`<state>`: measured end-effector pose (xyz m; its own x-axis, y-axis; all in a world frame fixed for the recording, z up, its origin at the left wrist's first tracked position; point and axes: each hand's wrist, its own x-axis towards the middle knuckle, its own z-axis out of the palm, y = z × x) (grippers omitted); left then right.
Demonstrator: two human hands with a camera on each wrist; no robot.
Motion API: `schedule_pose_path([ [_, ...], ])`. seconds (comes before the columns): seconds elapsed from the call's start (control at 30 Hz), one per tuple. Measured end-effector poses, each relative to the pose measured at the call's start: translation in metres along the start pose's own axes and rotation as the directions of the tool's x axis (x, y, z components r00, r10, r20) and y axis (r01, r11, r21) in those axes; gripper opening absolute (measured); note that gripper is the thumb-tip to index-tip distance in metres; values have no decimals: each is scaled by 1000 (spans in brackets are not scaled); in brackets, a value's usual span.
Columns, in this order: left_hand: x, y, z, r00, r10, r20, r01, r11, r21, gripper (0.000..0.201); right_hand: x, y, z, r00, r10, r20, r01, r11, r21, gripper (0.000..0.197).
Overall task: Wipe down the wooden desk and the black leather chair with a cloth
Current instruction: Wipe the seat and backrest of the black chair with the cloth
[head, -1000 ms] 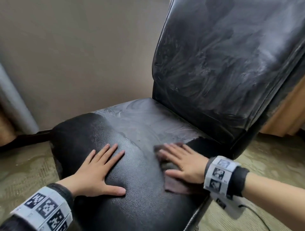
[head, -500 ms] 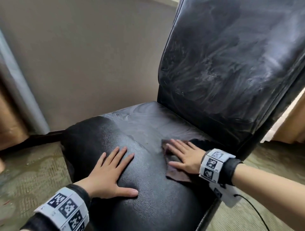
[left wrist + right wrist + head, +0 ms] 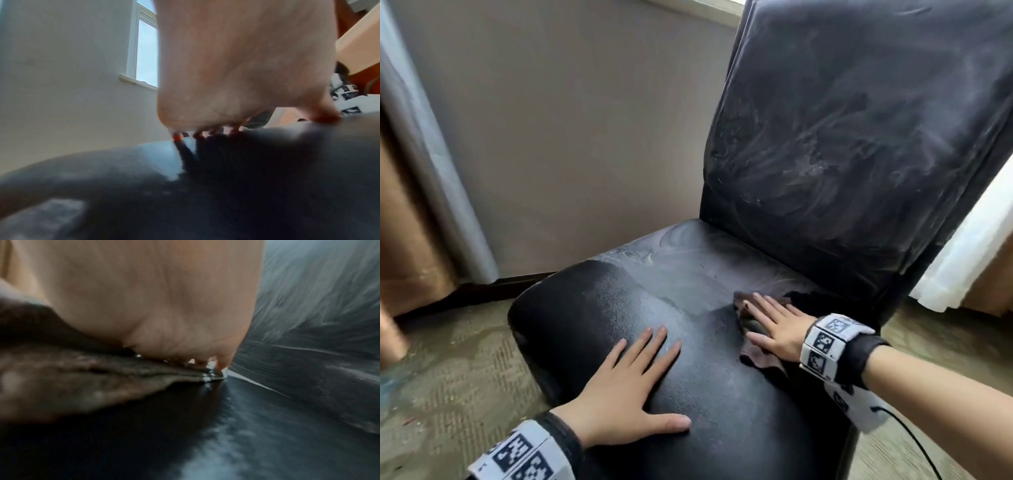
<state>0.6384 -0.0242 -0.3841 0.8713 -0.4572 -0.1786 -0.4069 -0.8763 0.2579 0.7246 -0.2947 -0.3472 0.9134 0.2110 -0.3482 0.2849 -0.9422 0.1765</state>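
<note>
The black leather chair [image 3: 599, 308] fills the head view, its seat dark at the front and hazy grey toward the streaked backrest [image 3: 859, 137]. My left hand [image 3: 633, 380] lies flat on the front of the seat, fingers spread. My right hand [image 3: 774, 325] presses flat on a dark brown cloth [image 3: 756, 358] at the seat's right side near the backrest. In the right wrist view the cloth [image 3: 72, 382] lies crumpled under my palm [image 3: 154, 305]. The left wrist view shows my left hand [image 3: 236, 73] resting on the seat [image 3: 185, 203]. The desk is out of view.
A beige wall [image 3: 568, 120] stands behind the chair, with a grey curtain [image 3: 424, 154] at the left and a white curtain [image 3: 969, 246] at the right. Patterned carpet [image 3: 448, 377] surrounds the chair. A black cable [image 3: 914, 442] trails from my right wrist.
My right hand has slid the cloth back along the seat toward the backrest. My left hand stays flat on the seat front. The head view has shifted left and pulled back.
</note>
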Motion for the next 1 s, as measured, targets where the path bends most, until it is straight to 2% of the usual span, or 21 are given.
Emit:
schedule_pose_path([
  [0.03, -2, -6, -5, 1000, -6, 19, 6, 1000, -9, 103, 0, -2, 2, 999, 43, -16, -43, 999, 2, 70],
  [0.1, 1, -24, -13, 994, -106, 20, 106, 994, -21, 118, -3, -27, 5, 996, 65, -54, -63, 997, 43, 95],
  [0.17, 7, -44, -21, 950, -307, -56, 302, 950, -83, 146, -8, -63, 7, 996, -55, -65, 58, 997, 54, 127],
  [0.2, 9, -52, -25, 920, -385, -76, 375, 920, -114, 152, -12, -77, 8, 991, -124, -54, 126, 991, 43, 137],
  [0.27, 12, -60, -28, 892, -446, -68, 435, 891, -132, 154, -14, -88, 5, 974, -226, -28, 227, 973, 33, 135],
  [0.33, 12, -60, -28, 890, -453, -51, 444, 887, -128, 152, -10, -76, -4, 960, -279, -13, 280, 959, 43, 110],
  [0.4, 10, -58, -26, 888, -458, -51, 449, 885, -127, 151, -3, -50, -11, 967, -252, 19, 252, 968, 14, 74],
  [0.47, 10, -57, -22, 886, -462, -51, 452, 882, -132, 150, 4, -30, -15, 987, -157, 40, 158, 987, -10, 64],
  [0.6, 10, -67, -27, 899, -439, -13, 436, 895, -95, 149, 5, -37, -11, 997, -74, 20, 74, 997, -23, 66],
  [0.7, 11, -90, -43, 879, -477, -4, 474, 875, -99, 125, -7, -52, -5, 999, -38, -21, 38, 999, 0, 72],
  [0.77, 13, -105, -47, 846, -532, 5, 529, 839, -127, 108, -18, -64, 0, 998, -64, -25, 65, 998, 23, 96],
  [0.83, 19, -113, -44, 835, -550, 22, 547, 823, -152, 108, -24, -75, 2, 995, -103, -5, 103, 994, 47, 126],
  [0.9, 27, -120, -43, 831, -555, 35, 552, 815, -174, 111, -18, -73, 2, 992, -128, 1, 128, 990, 59, 138],
  [1.0, 36, -130, -49, 822, -569, 22, 561, 804, -198, 112, -2, -59, -10, 982, -183, 37, 180, 981, 79, 143],
])
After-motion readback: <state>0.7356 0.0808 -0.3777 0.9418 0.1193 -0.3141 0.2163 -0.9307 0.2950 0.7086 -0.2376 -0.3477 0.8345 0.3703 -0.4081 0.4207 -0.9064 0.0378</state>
